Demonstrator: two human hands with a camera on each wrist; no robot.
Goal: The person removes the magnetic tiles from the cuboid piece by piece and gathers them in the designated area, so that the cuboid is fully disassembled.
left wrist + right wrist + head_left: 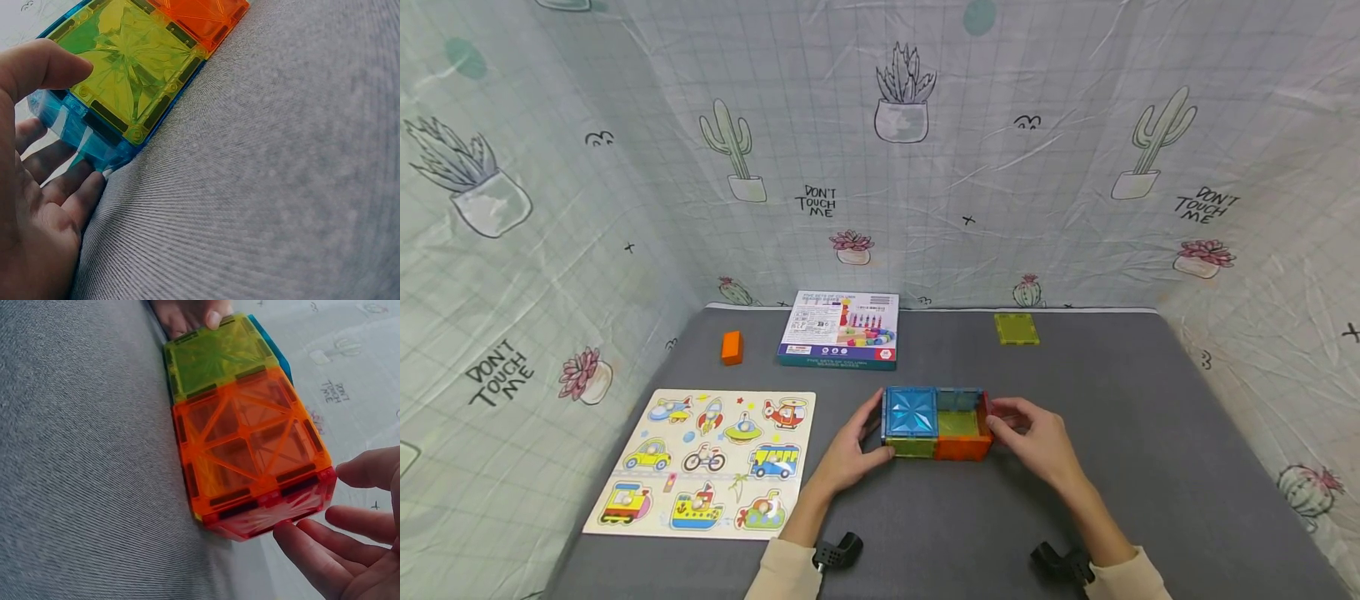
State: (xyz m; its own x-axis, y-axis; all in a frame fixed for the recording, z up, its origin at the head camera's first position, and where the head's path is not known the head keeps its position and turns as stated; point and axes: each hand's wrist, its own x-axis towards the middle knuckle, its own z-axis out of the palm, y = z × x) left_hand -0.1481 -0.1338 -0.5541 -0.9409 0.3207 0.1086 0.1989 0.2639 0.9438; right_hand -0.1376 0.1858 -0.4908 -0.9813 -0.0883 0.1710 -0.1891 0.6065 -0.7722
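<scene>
A box of magnetic tiles [912, 412] stands on the grey table between the two hands. Its left half has a blue top and a yellow front tile [128, 59]. The right half is uncovered on top, with an orange front tile [250, 434] and a red end tile [281, 509]. My left hand [848, 450] grips the left end, its thumb at the yellow front and its fingers against the blue end tile [87, 134]. My right hand [1036, 437] touches the red end with thumb and fingertips, the fingers loosely extended.
A wooden peg puzzle [700, 462] with vehicle pictures lies at the left. Toward the back are an orange block [732, 348], a flat toy carton [838, 329] and a loose yellow tile [1017, 329]. A patterned cloth [820, 100] surrounds the table's back and sides.
</scene>
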